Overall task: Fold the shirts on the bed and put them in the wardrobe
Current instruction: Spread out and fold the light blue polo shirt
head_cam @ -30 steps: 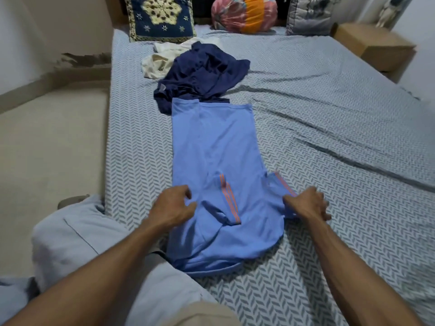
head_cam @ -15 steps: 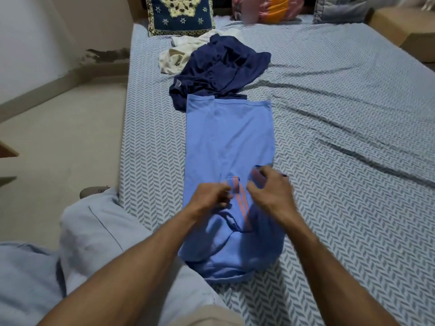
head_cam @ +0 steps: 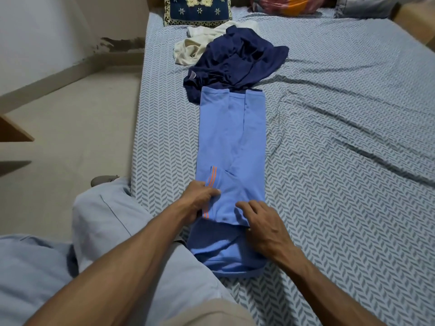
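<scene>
In the head view, a light blue shirt (head_cam: 231, 147) lay in a long narrow strip down the middle of the frame, on a bed (head_cam: 341, 161) covered with a grey-and-white herringbone sheet. Both long sides were folded inward, and a sleeve with orange stripes (head_cam: 211, 177) lay across the strip's lower part. The collar end bunched in the lower centre, against the person's knee.

The left hand (head_cam: 200, 200), in the lower centre, was closed on the shirt's left edge at the striped sleeve, thumb over the fabric and fingers curled under it. The right hand (head_cam: 263, 222), just right of it, rested palm down on the folded fabric near the shirt's right edge with its fingers spread and slightly bent; it pressed the cloth rather than pinching it, as far as could be seen.

Above the strip, in the upper centre, a crumpled navy shirt (head_cam: 235, 64) touched the light blue shirt's far end, and a cream garment (head_cam: 193, 45) lay partly under the navy one on its left. A dark blue patterned cushion (head_cam: 197, 9) stood at the top edge, with a pink-and-orange pillow (head_cam: 284, 4) to its right. Beige floor (head_cam: 77, 128) filled the left of the frame.
</scene>
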`<action>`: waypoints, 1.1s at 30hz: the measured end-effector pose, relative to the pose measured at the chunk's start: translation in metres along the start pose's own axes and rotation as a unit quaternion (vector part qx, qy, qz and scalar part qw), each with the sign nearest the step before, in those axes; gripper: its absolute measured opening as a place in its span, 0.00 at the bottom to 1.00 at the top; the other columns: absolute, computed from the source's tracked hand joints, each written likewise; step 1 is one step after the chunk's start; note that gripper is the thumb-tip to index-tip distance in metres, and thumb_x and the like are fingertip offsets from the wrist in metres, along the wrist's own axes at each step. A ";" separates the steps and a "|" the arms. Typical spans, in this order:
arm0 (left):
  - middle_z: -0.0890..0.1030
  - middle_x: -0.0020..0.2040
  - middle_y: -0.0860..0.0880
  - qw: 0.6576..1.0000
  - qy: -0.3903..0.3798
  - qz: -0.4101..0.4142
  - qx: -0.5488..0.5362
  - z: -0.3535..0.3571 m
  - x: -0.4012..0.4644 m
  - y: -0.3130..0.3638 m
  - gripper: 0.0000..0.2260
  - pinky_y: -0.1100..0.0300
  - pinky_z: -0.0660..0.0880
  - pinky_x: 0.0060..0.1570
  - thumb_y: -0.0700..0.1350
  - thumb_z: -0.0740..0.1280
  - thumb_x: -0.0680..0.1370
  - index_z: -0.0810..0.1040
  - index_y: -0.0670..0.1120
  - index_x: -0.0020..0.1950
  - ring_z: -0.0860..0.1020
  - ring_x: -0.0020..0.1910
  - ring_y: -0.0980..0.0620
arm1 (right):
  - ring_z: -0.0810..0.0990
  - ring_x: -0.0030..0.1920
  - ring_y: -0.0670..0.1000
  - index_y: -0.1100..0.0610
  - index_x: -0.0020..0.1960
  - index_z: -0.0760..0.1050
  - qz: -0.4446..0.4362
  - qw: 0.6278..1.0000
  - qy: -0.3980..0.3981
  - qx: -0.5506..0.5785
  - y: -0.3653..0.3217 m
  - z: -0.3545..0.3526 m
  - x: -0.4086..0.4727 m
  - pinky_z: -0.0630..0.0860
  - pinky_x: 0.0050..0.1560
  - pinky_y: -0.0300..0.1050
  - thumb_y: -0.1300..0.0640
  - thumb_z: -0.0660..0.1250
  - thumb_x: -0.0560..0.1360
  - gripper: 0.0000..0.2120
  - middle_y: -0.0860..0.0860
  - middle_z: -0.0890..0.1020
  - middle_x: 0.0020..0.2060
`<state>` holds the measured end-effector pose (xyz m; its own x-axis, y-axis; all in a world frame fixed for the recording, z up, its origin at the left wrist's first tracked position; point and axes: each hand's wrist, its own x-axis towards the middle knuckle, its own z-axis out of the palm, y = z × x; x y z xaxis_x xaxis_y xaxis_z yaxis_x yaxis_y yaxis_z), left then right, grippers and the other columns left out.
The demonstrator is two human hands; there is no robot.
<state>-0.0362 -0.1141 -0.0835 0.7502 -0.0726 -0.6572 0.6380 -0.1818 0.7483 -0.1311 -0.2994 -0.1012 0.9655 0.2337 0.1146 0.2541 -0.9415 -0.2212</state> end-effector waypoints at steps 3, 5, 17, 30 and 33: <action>0.77 0.39 0.40 0.999 -0.028 -0.025 0.007 -0.005 -0.003 -0.002 0.04 0.50 0.76 0.41 0.34 0.72 0.72 0.80 0.40 0.45 0.78 0.40 0.43 | 0.78 0.43 0.60 0.52 0.59 0.71 -0.019 0.999 -0.023 0.046 0.008 -0.006 -0.002 0.77 0.34 0.56 0.59 0.60 0.63 0.24 0.52 0.77 0.43; 0.76 0.32 0.43 0.996 -0.011 -0.018 0.084 -0.011 -0.004 -0.004 0.05 0.54 0.74 0.34 0.38 0.75 0.70 0.79 0.42 0.38 0.77 0.33 0.46 | 0.77 0.45 0.58 0.51 0.60 0.72 -0.027 0.997 -0.058 0.045 0.011 -0.015 -0.001 0.77 0.36 0.54 0.55 0.58 0.64 0.24 0.50 0.76 0.44; 0.85 0.47 0.50 0.871 0.036 0.274 0.406 0.008 0.065 0.061 0.11 0.56 0.77 0.52 0.48 0.73 0.73 0.84 0.47 0.53 0.82 0.47 0.49 | 0.83 0.48 0.54 0.52 0.52 0.82 0.161 0.978 -0.012 0.131 0.065 -0.038 0.154 0.74 0.52 0.44 0.52 0.68 0.76 0.08 0.48 0.85 0.42; 0.70 0.25 0.45 0.941 -0.222 0.022 0.255 -0.004 0.112 0.084 0.11 0.63 0.59 0.23 0.55 0.81 0.67 0.89 0.50 0.40 0.62 0.23 0.49 | 0.77 0.64 0.60 0.60 0.64 0.74 0.355 0.930 -0.003 0.096 0.134 0.003 0.388 0.73 0.57 0.47 0.53 0.66 0.75 0.20 0.58 0.79 0.62; 0.67 0.23 0.47 0.930 -0.234 -0.004 0.284 -0.005 0.119 0.083 0.14 0.65 0.58 0.23 0.51 0.82 0.66 0.87 0.42 0.41 0.61 0.22 0.50 | 0.77 0.64 0.60 0.61 0.64 0.74 0.365 0.927 -0.006 0.085 0.142 0.011 0.396 0.74 0.58 0.48 0.56 0.65 0.76 0.18 0.59 0.79 0.62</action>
<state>0.1068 -0.1328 -0.0988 0.5029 -0.4646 -0.7289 0.3487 -0.6625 0.6629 0.2878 -0.3383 -0.0977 0.8836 -0.4479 -0.1365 -0.4639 -0.7976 -0.3855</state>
